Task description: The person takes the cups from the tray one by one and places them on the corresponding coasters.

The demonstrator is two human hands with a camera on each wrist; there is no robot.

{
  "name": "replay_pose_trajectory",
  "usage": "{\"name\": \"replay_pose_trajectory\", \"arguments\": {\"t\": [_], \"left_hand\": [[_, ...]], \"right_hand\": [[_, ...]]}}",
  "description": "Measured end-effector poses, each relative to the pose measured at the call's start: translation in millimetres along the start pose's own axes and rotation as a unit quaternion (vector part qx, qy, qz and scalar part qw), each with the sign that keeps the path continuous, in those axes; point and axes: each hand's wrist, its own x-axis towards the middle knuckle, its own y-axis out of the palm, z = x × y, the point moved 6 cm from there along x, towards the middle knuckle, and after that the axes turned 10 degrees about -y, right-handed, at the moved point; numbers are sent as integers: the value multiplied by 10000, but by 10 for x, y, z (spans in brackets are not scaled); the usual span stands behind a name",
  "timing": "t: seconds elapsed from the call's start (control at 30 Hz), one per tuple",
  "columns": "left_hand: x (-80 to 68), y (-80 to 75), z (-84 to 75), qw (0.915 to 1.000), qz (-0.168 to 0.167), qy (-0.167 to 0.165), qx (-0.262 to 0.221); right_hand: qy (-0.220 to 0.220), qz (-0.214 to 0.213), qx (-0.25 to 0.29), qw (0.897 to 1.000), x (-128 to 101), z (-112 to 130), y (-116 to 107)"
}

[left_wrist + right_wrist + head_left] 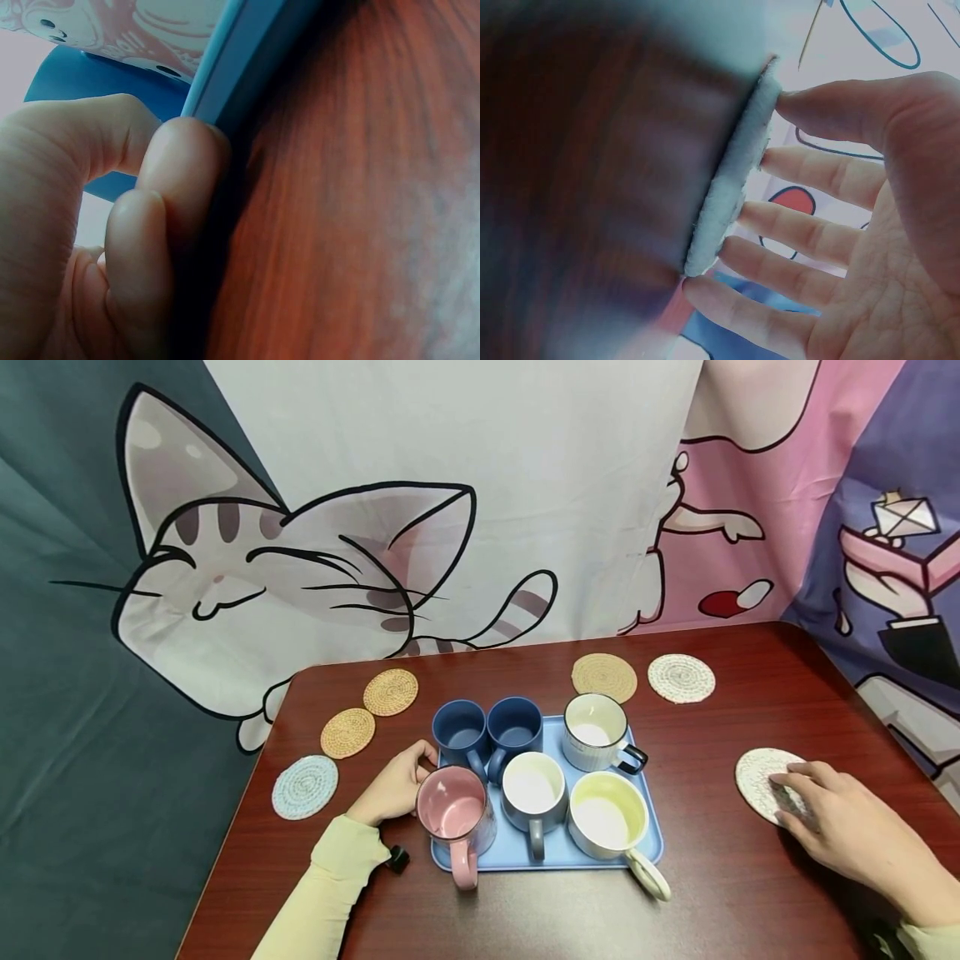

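A round white woven coaster [759,777] lies flat near the right edge of the worktop. A blue tray [651,827] sits in the middle, filled with mugs.

Woven coasters — two tan [390,692] [348,732] and one pale blue [304,787] far left, one tan [603,677] and one white [681,678] far right; cat-print backdrop [300,568] behind.

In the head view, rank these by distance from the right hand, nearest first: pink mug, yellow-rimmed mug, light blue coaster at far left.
From the right hand:
1. Yellow-rimmed mug, on the tray's right front corner.
2. Pink mug, on the tray's left front corner, beside the left hand.
3. Light blue coaster, near the table's left edge.
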Motion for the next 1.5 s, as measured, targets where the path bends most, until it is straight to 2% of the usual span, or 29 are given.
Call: {"name": "replay_pose_trajectory", "arguments": {"t": [0.33,0.57,0.93,1.5], "left_hand": [[0,-5,26,10000,-6,8,27],[-2,-8,33,10000,-18,-9,5],[5,-7,19,10000,-61,-50,26],[1,16,8,10000,-26,2,11]], "right_hand": [[-46,214,-4,9998,242,80,112],[-223,160,38,9996,425,161,171],[-273,226,55,9994,655,198,266],[-96,456,131,9988,805,126,354]]}}
